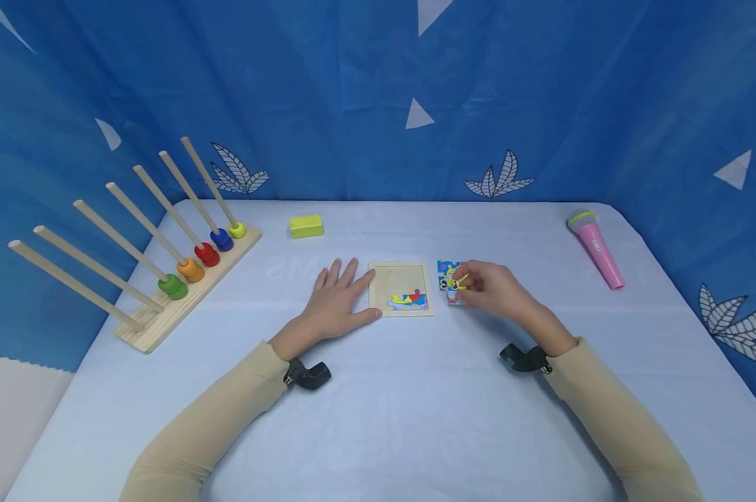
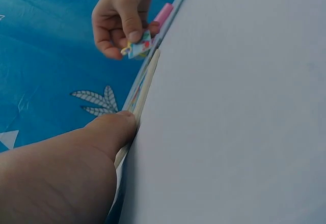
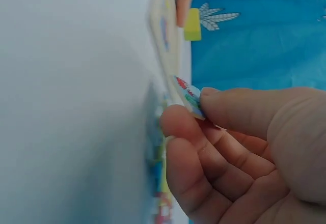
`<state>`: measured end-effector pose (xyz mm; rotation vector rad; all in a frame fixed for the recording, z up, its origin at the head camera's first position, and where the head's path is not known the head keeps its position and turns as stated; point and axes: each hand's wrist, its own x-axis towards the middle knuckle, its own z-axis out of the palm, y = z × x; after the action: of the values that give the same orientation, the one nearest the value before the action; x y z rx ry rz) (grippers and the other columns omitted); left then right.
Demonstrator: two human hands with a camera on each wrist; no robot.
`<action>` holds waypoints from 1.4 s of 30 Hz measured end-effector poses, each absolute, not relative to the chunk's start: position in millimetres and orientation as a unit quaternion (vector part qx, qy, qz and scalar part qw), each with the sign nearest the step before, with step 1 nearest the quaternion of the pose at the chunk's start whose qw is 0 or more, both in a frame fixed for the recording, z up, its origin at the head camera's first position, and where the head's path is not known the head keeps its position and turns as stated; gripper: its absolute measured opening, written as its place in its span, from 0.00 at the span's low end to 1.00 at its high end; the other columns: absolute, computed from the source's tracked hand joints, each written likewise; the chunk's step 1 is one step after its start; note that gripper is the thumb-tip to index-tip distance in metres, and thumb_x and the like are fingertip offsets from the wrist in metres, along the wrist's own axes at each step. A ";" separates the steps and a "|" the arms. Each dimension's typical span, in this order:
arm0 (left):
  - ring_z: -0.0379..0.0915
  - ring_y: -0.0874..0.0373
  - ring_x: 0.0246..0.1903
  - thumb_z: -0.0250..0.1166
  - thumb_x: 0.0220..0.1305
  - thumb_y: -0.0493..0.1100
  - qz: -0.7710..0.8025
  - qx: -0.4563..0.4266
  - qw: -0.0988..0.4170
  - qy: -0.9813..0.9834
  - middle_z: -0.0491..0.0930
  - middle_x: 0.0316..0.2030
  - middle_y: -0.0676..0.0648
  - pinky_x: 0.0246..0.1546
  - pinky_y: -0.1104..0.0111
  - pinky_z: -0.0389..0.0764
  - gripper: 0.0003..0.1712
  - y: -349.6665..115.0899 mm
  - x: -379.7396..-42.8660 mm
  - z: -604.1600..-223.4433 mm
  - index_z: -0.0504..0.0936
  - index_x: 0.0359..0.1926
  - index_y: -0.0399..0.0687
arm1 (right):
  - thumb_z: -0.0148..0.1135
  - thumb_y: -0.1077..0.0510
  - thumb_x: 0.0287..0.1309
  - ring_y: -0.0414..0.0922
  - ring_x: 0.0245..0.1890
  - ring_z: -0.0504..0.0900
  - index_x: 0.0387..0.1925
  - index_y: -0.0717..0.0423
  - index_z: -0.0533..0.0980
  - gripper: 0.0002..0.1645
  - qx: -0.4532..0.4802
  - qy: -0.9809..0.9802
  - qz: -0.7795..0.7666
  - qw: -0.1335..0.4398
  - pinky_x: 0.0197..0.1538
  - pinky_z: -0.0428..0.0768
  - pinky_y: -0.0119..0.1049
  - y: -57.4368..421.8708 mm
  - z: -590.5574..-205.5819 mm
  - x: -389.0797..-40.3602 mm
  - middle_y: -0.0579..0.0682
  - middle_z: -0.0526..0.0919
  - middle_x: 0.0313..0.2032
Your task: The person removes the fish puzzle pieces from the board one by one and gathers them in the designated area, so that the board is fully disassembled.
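Note:
A shallow wooden puzzle tray (image 1: 393, 280) lies in the middle of the table, its lower part filled with several joined puzzle pieces (image 1: 412, 302). My left hand (image 1: 332, 308) rests spread at the tray's left side, thumb and a fingertip at its edge. To the right of the tray, my right hand (image 1: 495, 289) pinches a small printed puzzle piece (image 3: 187, 95) between thumb and fingers; red and green show on its face. Below that hand lie other loose, brightly coloured puzzle pieces (image 1: 446, 268), partly hidden by the fingers.
On the left stands a wooden peg rack (image 1: 183, 289) with tall rods and coloured rings. A yellow block (image 1: 306, 226) sits behind the left hand. The pink toy microphone (image 1: 597, 249) lies at the back right. Blue curtain (image 1: 378, 104) hangs behind the table.

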<state>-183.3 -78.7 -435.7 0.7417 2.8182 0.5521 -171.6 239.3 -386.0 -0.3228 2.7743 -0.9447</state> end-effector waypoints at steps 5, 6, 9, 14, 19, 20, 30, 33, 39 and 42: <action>0.30 0.32 0.81 0.57 0.67 0.69 0.187 0.249 0.087 0.946 0.44 0.82 0.37 0.77 0.36 0.38 0.49 -79.2 -182.7 -436.2 0.56 0.81 0.54 | 0.71 0.66 0.58 0.41 0.26 0.83 0.47 0.64 0.77 0.16 -0.095 0.925 -0.350 0.115 0.32 0.85 0.30 241.6 -396.8 -166.0 0.57 0.86 0.35; 0.30 0.32 0.81 0.58 0.67 0.69 0.189 0.249 0.087 0.946 0.44 0.82 0.37 0.77 0.36 0.38 0.49 -79.3 -182.6 -436.0 0.56 0.81 0.54 | 0.71 0.66 0.58 0.41 0.26 0.84 0.47 0.65 0.77 0.17 -0.094 0.924 -0.354 0.115 0.31 0.85 0.30 241.4 -398.1 -165.5 0.57 0.86 0.35; 0.30 0.33 0.81 0.58 0.67 0.69 0.191 0.249 0.089 0.945 0.43 0.82 0.37 0.77 0.36 0.38 0.49 -79.5 -182.4 -435.5 0.56 0.81 0.54 | 0.72 0.65 0.57 0.41 0.25 0.83 0.47 0.64 0.78 0.16 -0.087 0.924 -0.356 0.106 0.31 0.85 0.31 239.7 -401.1 -165.1 0.56 0.85 0.34; 0.29 0.33 0.81 0.57 0.67 0.69 0.186 0.249 0.092 0.946 0.42 0.82 0.37 0.77 0.37 0.38 0.49 -79.1 -183.0 -435.2 0.55 0.81 0.55 | 0.73 0.64 0.56 0.42 0.27 0.80 0.43 0.62 0.81 0.14 -0.091 0.941 -0.317 0.078 0.30 0.81 0.28 236.9 -402.5 -164.1 0.54 0.83 0.31; 0.29 0.33 0.81 0.57 0.67 0.69 0.185 0.249 0.091 0.946 0.42 0.82 0.37 0.77 0.36 0.38 0.49 -78.4 -183.5 -434.1 0.55 0.81 0.54 | 0.74 0.63 0.54 0.44 0.31 0.78 0.39 0.61 0.82 0.11 -0.108 0.954 -0.278 0.043 0.33 0.77 0.28 234.3 -402.2 -161.9 0.52 0.83 0.30; 0.29 0.33 0.81 0.57 0.67 0.69 0.186 0.249 0.090 0.946 0.43 0.82 0.37 0.77 0.36 0.38 0.49 -78.5 -183.6 -433.9 0.55 0.81 0.54 | 0.74 0.63 0.54 0.44 0.32 0.78 0.39 0.61 0.82 0.11 -0.110 0.954 -0.276 0.040 0.34 0.77 0.28 233.8 -402.1 -161.7 0.52 0.83 0.30; 0.29 0.33 0.81 0.57 0.67 0.69 0.184 0.247 0.090 0.947 0.42 0.82 0.37 0.78 0.37 0.38 0.49 -78.9 -184.8 -436.3 0.55 0.81 0.55 | 0.75 0.62 0.54 0.44 0.30 0.77 0.36 0.60 0.83 0.09 -0.101 0.956 -0.274 0.034 0.32 0.75 0.28 232.4 -404.9 -163.0 0.51 0.83 0.29; 0.29 0.33 0.81 0.57 0.67 0.69 0.184 0.246 0.090 0.947 0.42 0.82 0.38 0.78 0.37 0.38 0.49 -78.7 -184.7 -436.5 0.55 0.81 0.55 | 0.77 0.61 0.52 0.44 0.29 0.76 0.36 0.61 0.84 0.11 -0.104 0.957 -0.267 0.037 0.32 0.74 0.29 231.9 -404.4 -162.8 0.50 0.83 0.27; 0.30 0.33 0.81 0.57 0.67 0.69 0.181 0.245 0.089 0.948 0.43 0.82 0.38 0.78 0.37 0.38 0.49 -77.7 -184.2 -435.6 0.55 0.81 0.55 | 0.78 0.59 0.51 0.43 0.28 0.73 0.37 0.62 0.85 0.13 -0.099 0.961 -0.254 0.043 0.31 0.70 0.29 230.7 -403.6 -161.2 0.49 0.79 0.24; 0.30 0.34 0.81 0.58 0.67 0.69 0.179 0.244 0.089 0.949 0.43 0.82 0.38 0.78 0.37 0.38 0.49 -77.4 -184.1 -435.1 0.55 0.81 0.55 | 0.77 0.60 0.51 0.43 0.27 0.73 0.36 0.62 0.85 0.12 -0.096 0.961 -0.254 0.044 0.30 0.69 0.29 230.3 -403.7 -160.7 0.49 0.79 0.24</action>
<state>-184.1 -77.4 -435.1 0.7243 2.8234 0.5310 -160.7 230.3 -403.7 -0.2925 2.9378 -0.7768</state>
